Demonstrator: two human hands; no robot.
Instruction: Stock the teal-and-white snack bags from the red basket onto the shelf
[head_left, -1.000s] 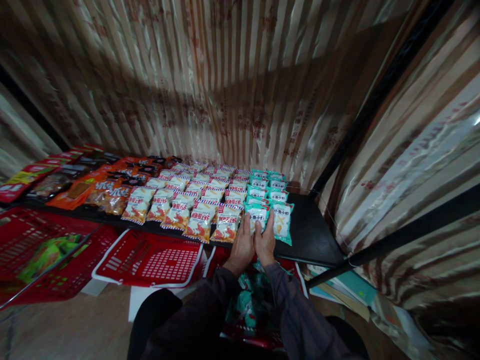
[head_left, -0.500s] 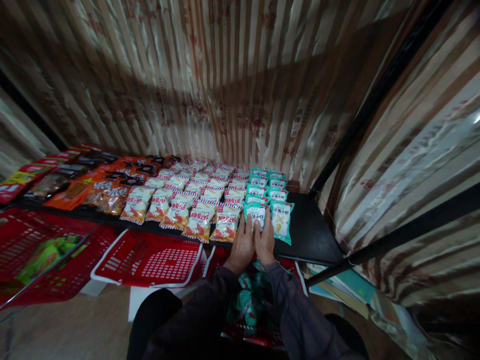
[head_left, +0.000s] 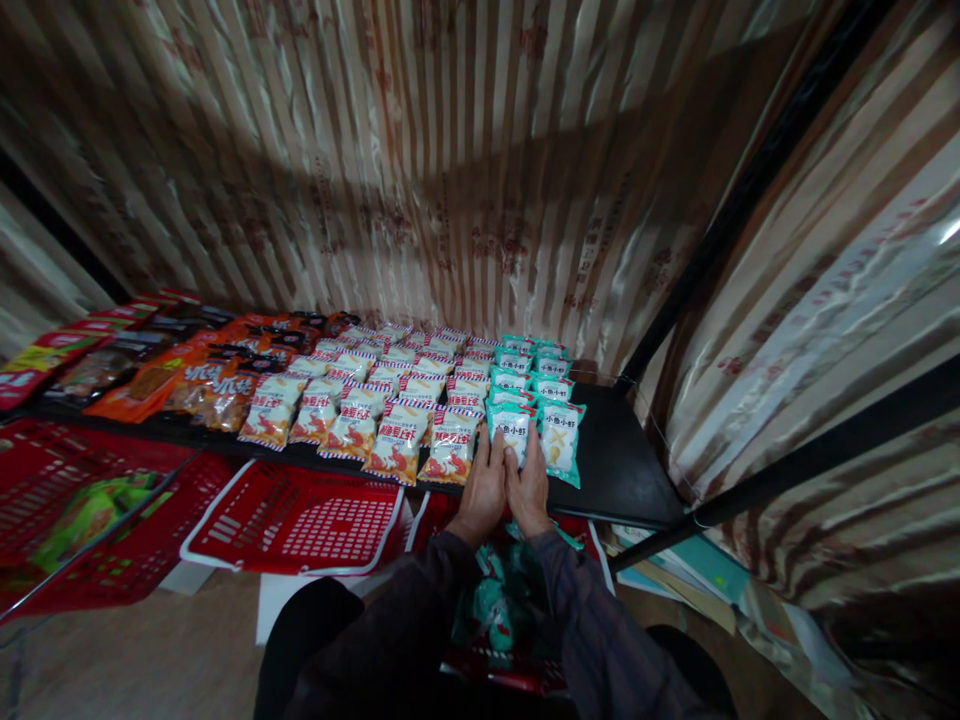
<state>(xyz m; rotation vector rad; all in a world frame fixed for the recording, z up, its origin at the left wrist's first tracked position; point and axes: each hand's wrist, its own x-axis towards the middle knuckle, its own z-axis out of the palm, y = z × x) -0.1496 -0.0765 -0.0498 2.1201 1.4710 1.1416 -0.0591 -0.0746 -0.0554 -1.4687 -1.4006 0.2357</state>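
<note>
A teal-and-white snack bag (head_left: 511,424) leans at the front of the left teal column on the black shelf (head_left: 626,450). My left hand (head_left: 484,487) holds its left lower side, and my right hand (head_left: 529,487) holds the right lower side. Both thumbs lie near the bag's lower front, which the hands partly cover. Just right of my fingers stands another teal snack bag (head_left: 561,445). To the left, close to my left hand, is a white-and-orange snack bag (head_left: 450,447) with a striped top edge.
Farther left on the shelf lie orange snack packs (head_left: 154,378) and red-and-yellow packs (head_left: 37,362). Below, a red basket (head_left: 330,520) hangs beside another basket holding teal bags (head_left: 495,600) under my forearms. A black post (head_left: 697,260) rises at the right.
My thumbs have slid a little lower and apart on the teal bag, so more of its printed front shows. The bag stays in about the same place.
</note>
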